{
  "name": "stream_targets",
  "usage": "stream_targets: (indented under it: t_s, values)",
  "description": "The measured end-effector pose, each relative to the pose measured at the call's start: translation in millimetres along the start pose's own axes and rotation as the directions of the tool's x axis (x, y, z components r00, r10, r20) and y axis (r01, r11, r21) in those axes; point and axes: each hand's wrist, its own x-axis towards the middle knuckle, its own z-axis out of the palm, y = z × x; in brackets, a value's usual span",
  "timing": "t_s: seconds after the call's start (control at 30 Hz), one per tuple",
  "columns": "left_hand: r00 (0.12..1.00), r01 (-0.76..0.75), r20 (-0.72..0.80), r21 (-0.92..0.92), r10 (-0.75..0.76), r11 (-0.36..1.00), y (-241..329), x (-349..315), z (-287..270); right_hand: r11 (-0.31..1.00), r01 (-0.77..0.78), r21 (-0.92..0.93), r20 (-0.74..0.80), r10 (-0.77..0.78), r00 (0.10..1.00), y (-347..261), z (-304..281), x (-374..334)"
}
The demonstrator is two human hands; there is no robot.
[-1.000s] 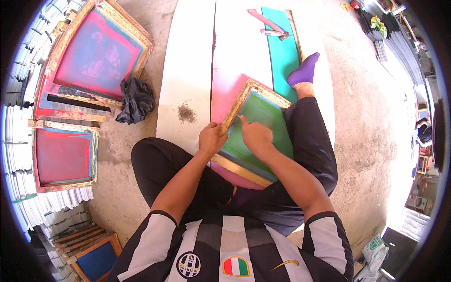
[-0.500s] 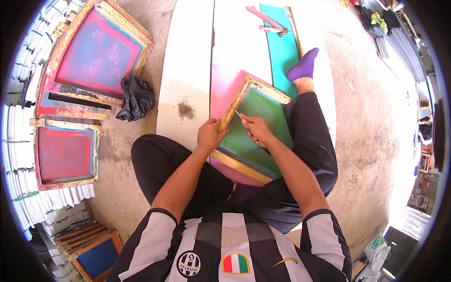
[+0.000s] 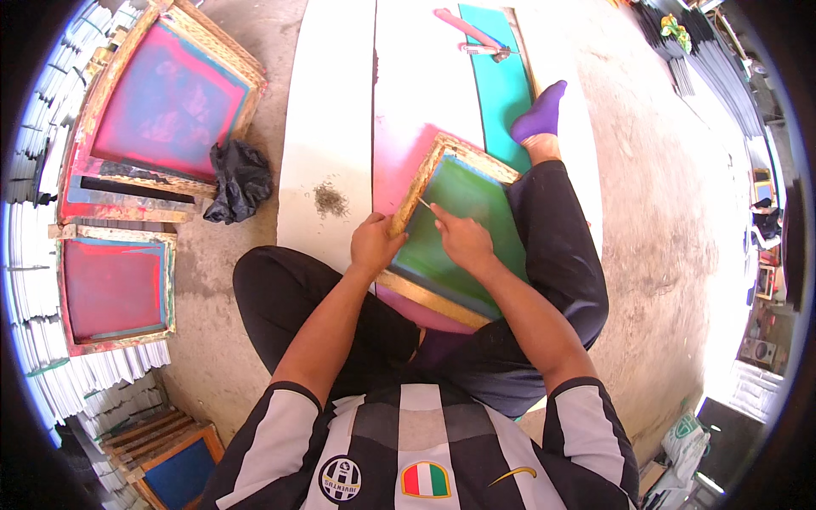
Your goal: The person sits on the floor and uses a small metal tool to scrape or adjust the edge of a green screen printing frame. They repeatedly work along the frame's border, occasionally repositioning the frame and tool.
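A wooden screen-printing frame [image 3: 416, 192] with green mesh [image 3: 463, 217] lies tilted between my legs. My left hand [image 3: 376, 245] is closed around its left wooden bar. My right hand [image 3: 463, 240], over the mesh, grips a thin metal tool [image 3: 425, 203], the index finger stretched along it. The tool's tip meets the inner edge of the left bar, just above my left hand. My palm hides the tool's handle, so its exact kind does not show. A small heap of fine dark bits [image 3: 331, 200] is on the white board left of the frame.
Pink-and-blue screen frames [image 3: 170, 102] and a smaller red one [image 3: 116, 285] lean on the left beside a crumpled black bag [image 3: 238, 180]. Pink-handled tools [image 3: 470, 29] lie on the teal strip [image 3: 501, 110] ahead. My purple-socked foot [image 3: 540, 115] rests right of that strip.
The view has shifted slightly. My right hand has turned a little, its index finger now straighter along the tool. The tool tip stays at the left bar, and my left hand keeps its hold.
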Motion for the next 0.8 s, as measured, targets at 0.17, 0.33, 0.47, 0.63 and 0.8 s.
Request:
stream_targets:
  t_s: [0.17, 0.33, 0.47, 0.63, 0.8]
  values:
    - [0.999, -0.035, -0.033, 0.016, 0.036, 0.999, -2.0, 1.8, 4.5, 0.993, -0.008, -0.118, 0.059, 0.015, 0.998, 0.4, -4.2, 4.4]
    - [1.000, 0.006, -0.013, 0.042, -0.006, 0.999, -0.2, 2.6, 4.1, 0.983, -0.010, -0.182, 0.140, 0.036, 0.990, -16.0, -22.3, 4.4]
    - [1.000, 0.030, -0.009, 0.007, -0.030, 1.000, 4.2, 0.4, 3.0, 0.953, -0.052, -0.300, 0.198, 0.116, 0.973, -36.3, -26.2, 1.1]
    - [1.000, -0.006, -0.029, 0.003, 0.006, 1.000, 0.1, -2.7, 3.8, 0.963, -0.096, -0.252, 0.191, 0.147, 0.970, -42.6, -14.1, -2.2]
    - [0.998, -0.042, -0.044, 0.023, 0.043, 0.999, 4.9, 1.0, 4.1, 0.935, -0.024, 0.355, 0.090, -0.008, 0.996, 8.0, 12.3, 12.2]
